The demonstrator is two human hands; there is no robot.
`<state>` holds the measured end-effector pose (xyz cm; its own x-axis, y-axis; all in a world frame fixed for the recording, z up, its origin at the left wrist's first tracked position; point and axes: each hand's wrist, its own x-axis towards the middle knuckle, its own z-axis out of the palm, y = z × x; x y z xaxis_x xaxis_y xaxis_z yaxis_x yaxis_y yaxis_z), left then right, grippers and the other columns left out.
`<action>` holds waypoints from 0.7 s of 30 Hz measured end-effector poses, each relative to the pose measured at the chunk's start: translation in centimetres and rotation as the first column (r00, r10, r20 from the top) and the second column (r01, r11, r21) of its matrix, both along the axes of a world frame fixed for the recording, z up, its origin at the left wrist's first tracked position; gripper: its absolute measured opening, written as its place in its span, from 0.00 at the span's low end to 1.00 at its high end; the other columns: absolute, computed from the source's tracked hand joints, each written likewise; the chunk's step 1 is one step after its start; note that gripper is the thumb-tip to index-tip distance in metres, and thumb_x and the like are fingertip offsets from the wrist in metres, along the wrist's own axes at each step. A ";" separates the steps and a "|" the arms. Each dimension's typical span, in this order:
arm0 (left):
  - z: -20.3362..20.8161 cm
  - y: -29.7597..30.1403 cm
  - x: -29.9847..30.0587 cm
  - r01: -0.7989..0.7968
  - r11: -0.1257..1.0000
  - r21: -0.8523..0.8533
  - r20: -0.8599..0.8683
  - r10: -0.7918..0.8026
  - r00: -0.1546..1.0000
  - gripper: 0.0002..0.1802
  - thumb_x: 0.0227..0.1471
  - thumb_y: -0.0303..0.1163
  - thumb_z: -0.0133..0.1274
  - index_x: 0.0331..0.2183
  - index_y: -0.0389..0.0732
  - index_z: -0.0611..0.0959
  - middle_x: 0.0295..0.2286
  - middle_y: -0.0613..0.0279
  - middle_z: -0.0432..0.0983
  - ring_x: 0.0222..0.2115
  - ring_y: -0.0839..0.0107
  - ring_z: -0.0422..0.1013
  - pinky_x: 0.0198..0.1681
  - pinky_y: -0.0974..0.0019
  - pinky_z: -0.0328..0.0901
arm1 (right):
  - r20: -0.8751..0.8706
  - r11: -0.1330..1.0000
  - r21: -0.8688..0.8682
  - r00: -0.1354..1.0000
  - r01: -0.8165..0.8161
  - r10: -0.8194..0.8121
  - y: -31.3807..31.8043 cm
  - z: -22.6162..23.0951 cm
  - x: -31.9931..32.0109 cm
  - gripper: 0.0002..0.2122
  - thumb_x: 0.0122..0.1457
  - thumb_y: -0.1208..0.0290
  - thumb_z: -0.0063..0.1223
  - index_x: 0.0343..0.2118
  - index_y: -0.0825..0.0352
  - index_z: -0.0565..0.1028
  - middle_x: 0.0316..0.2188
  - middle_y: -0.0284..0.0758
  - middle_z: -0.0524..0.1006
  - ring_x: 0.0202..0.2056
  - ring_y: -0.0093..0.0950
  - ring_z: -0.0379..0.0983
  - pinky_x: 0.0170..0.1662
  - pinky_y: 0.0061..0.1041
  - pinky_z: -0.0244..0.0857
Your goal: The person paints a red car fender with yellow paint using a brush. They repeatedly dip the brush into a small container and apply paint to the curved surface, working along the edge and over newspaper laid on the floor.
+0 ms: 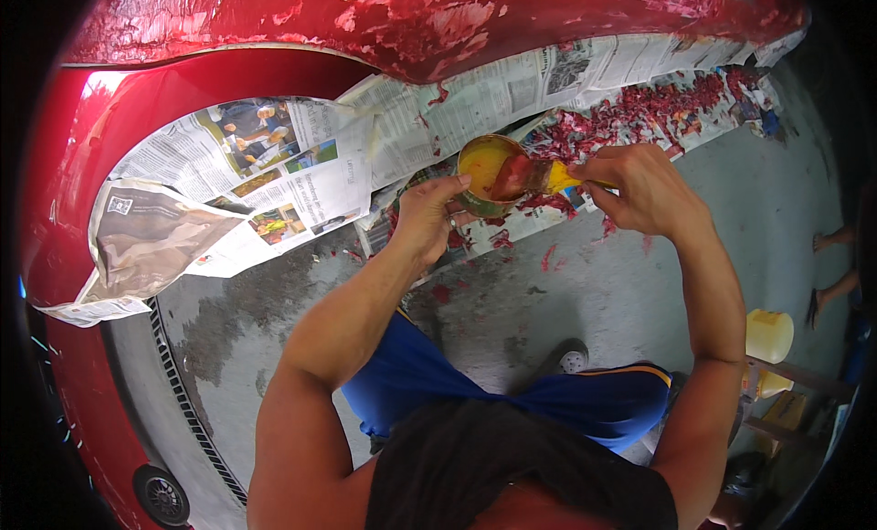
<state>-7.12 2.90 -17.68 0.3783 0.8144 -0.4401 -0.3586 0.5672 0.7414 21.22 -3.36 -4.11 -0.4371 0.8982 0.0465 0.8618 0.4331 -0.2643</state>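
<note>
Red car (274,23) fills the left and top of my view, with newspaper (333,169) along its lower edge. Then I see the left hand (425,215) closed on the side of the can (477,205), thumb at the rim; inside is yellow. The brush (535,176) has its reddish end at the can's mouth, and the right hand (647,192) holds its yellow handle between closed fingers. Red scraps (630,117) lie beyond; one pale yellow jug (770,336) is far right.
</note>
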 end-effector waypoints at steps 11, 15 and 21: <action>0.1 0.3 0.0 0.012 1.000 -0.015 -0.037 -0.013 0.999 0.16 0.53 0.34 0.63 0.38 0.33 0.79 0.36 0.56 0.78 0.36 0.64 0.76 0.43 0.53 0.72 | 0.017 1.000 -0.010 1.000 0.018 -0.018 -0.3 0.6 0.3 0.11 0.50 0.73 0.57 0.38 0.62 0.81 0.25 0.38 0.77 0.30 0.41 0.75 0.31 0.41 0.68; 0.1 0.6 -0.1 0.029 0.999 -0.019 -0.040 -0.030 0.999 0.18 0.53 0.34 0.63 0.41 0.33 0.78 0.39 0.55 0.78 0.37 0.64 0.76 0.45 0.51 0.71 | -0.043 1.000 0.010 0.999 -0.016 0.017 -0.1 0.6 0.5 0.13 0.47 0.77 0.58 0.38 0.63 0.82 0.25 0.40 0.77 0.26 0.41 0.74 0.29 0.38 0.66; -0.1 1.3 -0.4 -0.026 0.998 -0.052 0.005 0.026 1.000 0.13 0.54 0.30 0.61 0.39 0.31 0.81 0.36 0.52 0.80 0.35 0.63 0.78 0.42 0.55 0.74 | -0.007 1.000 -0.008 1.000 -0.002 0.002 -0.1 0.8 1.2 0.13 0.47 0.76 0.57 0.38 0.63 0.82 0.26 0.40 0.78 0.27 0.41 0.75 0.29 0.37 0.67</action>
<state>-7.47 4.17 -17.78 0.3596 0.8000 -0.4803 -0.3778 0.5955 0.7090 22.45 -3.50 -3.27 -0.4387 0.8976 0.0423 0.8590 0.4327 -0.2736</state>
